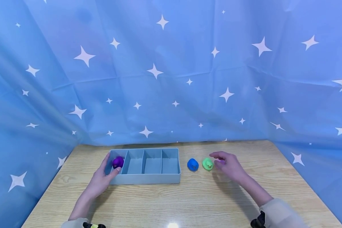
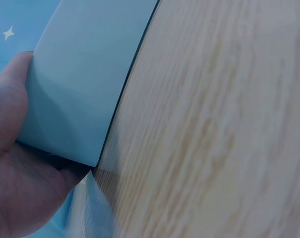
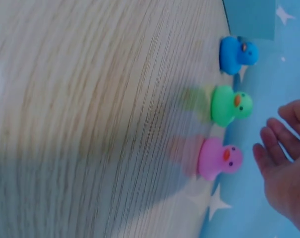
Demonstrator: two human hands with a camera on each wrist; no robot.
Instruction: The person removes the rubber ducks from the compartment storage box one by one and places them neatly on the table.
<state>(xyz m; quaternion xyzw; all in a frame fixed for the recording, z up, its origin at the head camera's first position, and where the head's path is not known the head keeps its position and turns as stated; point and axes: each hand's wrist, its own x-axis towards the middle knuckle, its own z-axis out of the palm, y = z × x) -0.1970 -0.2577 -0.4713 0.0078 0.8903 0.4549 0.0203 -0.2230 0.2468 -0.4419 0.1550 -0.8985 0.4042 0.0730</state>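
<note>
My left hand (image 1: 99,179) holds the left end of a blue-grey divided box (image 1: 148,179), thumb at the front rim and fingers along the end wall. A purple rubber duck (image 1: 118,162) sits in the leftmost compartment. To the right of the box stand a blue rubber duck (image 1: 192,165), a green rubber duck (image 1: 207,164) and a pink rubber duck (image 3: 216,159) in a row. Over the pink one hovers my right hand (image 1: 229,166), fingers loosely bent and holding nothing, hiding most of that duck in the head view. In the right wrist view a gap separates its fingers from the ducks.
The box's other three compartments hold nothing. Everything stands on a light wood-grain table (image 1: 171,202). A blue curtain with white stars (image 1: 171,88) hangs behind the table and along both sides.
</note>
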